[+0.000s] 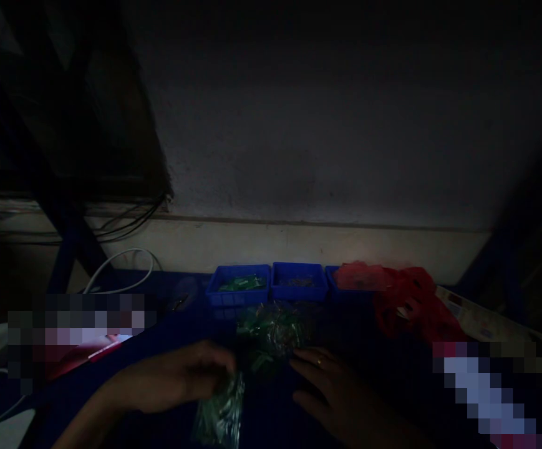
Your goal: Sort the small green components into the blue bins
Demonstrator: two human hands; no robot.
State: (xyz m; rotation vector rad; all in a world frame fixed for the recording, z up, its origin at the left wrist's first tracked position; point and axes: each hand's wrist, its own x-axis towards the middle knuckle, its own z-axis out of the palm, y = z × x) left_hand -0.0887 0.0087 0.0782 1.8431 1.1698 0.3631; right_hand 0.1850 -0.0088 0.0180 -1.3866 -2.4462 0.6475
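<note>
I see the L hand point(191, 374) grasping top of a clear bag point(221, 415), btm ctr of the frame. R hand point(324, 383) is loose, fingers apart, beside the pile point(277, 333); cannot tell if touching. Blue trays point(299, 293) stand behind, approx. mid-frame.

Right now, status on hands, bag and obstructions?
Left hand at clear bag, grip too dark to confirm. Right hand open beside plastic pile. Pile sits between bag and blue bins.

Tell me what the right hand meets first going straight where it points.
The right hand would likely meet the shiny, partly green pile first; dim light leaves the exact gap unclear.
</note>
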